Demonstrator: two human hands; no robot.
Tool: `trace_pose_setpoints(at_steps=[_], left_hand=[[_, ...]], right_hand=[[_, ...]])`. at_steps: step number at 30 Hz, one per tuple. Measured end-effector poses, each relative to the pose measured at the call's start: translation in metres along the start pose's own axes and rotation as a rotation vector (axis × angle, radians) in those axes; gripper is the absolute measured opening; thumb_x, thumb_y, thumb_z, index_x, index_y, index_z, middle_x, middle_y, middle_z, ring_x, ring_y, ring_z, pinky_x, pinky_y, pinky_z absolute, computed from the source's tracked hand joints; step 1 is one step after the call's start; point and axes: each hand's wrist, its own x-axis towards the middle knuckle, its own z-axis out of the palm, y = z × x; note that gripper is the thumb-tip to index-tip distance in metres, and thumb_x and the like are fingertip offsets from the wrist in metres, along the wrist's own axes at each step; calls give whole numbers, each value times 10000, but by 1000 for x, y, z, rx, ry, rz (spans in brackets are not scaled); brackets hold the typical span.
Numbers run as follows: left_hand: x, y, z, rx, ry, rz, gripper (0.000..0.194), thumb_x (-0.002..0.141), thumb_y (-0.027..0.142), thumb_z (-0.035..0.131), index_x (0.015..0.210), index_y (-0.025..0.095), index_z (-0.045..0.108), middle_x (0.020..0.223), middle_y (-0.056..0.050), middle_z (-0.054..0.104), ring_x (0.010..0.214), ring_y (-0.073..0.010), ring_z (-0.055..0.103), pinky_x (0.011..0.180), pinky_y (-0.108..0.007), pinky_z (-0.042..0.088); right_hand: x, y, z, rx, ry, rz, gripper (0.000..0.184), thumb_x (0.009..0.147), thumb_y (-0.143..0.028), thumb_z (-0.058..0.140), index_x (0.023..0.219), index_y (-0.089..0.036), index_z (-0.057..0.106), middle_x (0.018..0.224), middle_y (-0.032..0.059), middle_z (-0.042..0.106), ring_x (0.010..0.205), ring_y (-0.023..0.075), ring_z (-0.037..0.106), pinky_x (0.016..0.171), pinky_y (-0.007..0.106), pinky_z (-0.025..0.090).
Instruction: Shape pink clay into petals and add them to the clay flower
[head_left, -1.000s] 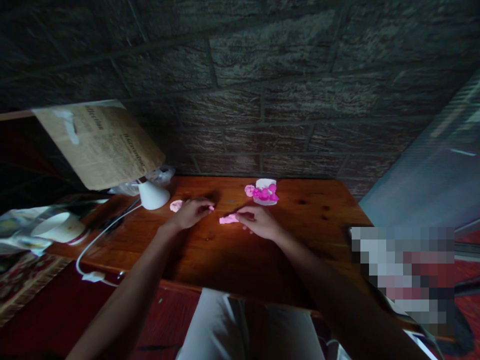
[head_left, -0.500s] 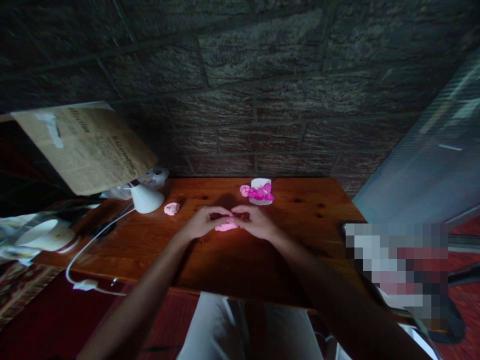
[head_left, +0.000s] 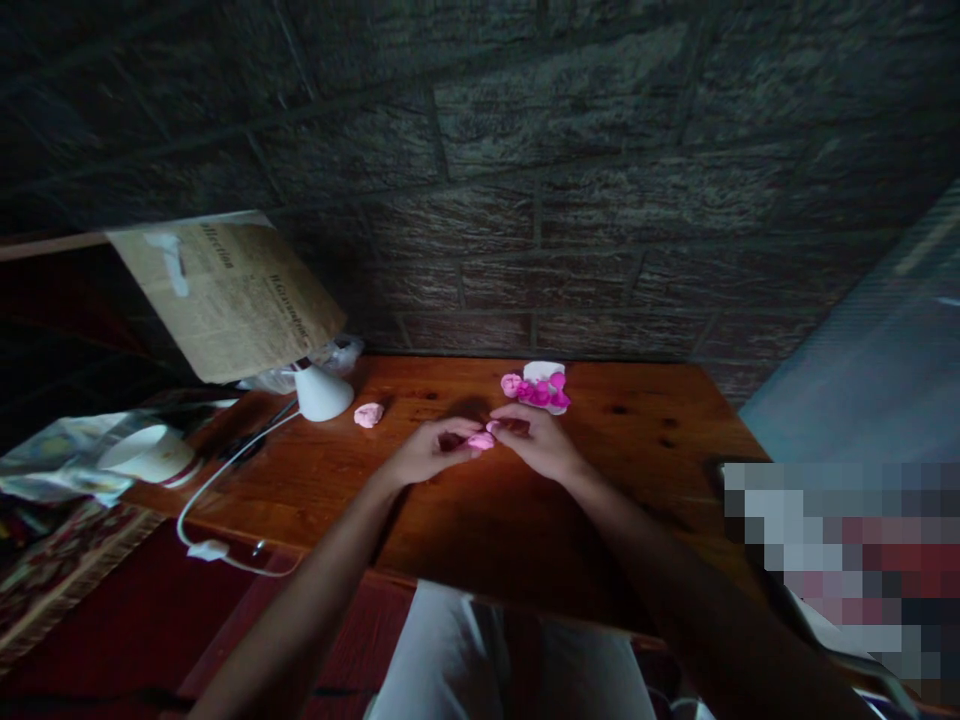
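Observation:
Over the middle of the wooden table, my left hand (head_left: 431, 452) is closed on a pink lump of modelling clay (head_left: 480, 441), holding it between thumb and fingers. Close on its right, my right hand (head_left: 538, 440) pinches a small pink piece of clay (head_left: 492, 427) at its fingertips. The two hands are slightly apart. Behind them, a white card-like piece (head_left: 544, 372) carries several magenta shaped clay bits (head_left: 541, 393), with a paler pink clay rosette (head_left: 511, 385) at its left. Another pale pink clay lump (head_left: 368, 415) lies alone to the left.
A lamp with a white base (head_left: 324, 392) and printed paper shade (head_left: 232, 295) stands at the left, its white cord (head_left: 196, 497) hanging over the table's front edge. A white cup-like container (head_left: 150, 455) sits farther left. A brick wall (head_left: 480, 220) rises behind the table (head_left: 622, 480).
My hands have drawn slightly apart, and a small clay piece now shows in my right fingertips. The left hand now holds the larger lump. The whole view has shifted leftward.

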Motion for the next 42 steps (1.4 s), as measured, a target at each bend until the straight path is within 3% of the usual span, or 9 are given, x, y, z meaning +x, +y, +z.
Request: trace_pose_setpoints(at_steps=[4,11,14,16,22,25,34,38,42], left_hand=[[3,0,2,-132,64,-65,407,824,379,791,1142,138,714,1163,-131,743,1017,-228,698,919,-365,546],[19,21,4,-205,-74,-119,366,866,415,745,1090,129,705,941,-75,744,799,-149,663,747,-275,521],[37,38,-10,-228,-218,-196,502,789,344,826,1223,161,650,1008,-80,747,815,-154,678,724,-274,530],[48,45,-19,-220,-226,-206,551,734,285,869,1227,160,658,987,-73,755,848,-161,691,769,-280,536],[52,18,-8,-357,168,-127,389,678,347,899,972,131,764,877,-68,768,735,-149,677,652,-244,502],[47,4,2,-436,205,-165,422,643,369,921,959,130,774,874,-83,781,785,-172,701,620,-224,477],[48,4,6,-447,91,-96,416,770,392,843,1116,173,767,1144,-115,774,1091,-251,707,964,-344,512],[47,6,12,-375,38,-19,430,861,404,759,1224,175,722,1283,-138,720,1227,-282,650,1086,-409,459],[46,9,16,-286,18,-8,453,901,437,703,1269,174,696,1338,-141,688,1263,-279,625,1089,-403,459]], right_hand=[[0,-5,1,24,45,-53,226,857,-357,685,998,-189,741,1012,76,779,924,205,717,841,336,543],[-6,-21,1,-77,102,-204,138,886,-321,632,943,-198,658,947,40,732,840,160,693,775,282,545],[-8,-22,3,-78,124,-151,183,892,-375,641,880,-193,658,840,31,726,728,151,686,696,271,551],[-8,-19,7,-3,120,-63,243,885,-434,654,841,-195,669,773,22,722,696,157,695,674,277,569],[-7,-8,19,426,156,143,460,753,-581,764,994,-191,730,925,51,772,857,214,757,809,396,653],[-8,-6,21,516,121,242,504,713,-569,813,1020,-176,737,919,62,775,830,213,760,833,425,656],[-8,-13,15,633,128,350,471,785,-552,789,1102,-211,716,1100,90,750,887,198,742,854,400,644],[-9,-12,15,542,60,281,452,787,-517,782,1111,-209,715,1059,65,736,952,196,707,809,346,634],[-10,-9,15,296,-12,137,405,776,-438,777,1094,-199,698,869,4,698,770,146,654,687,273,573]])
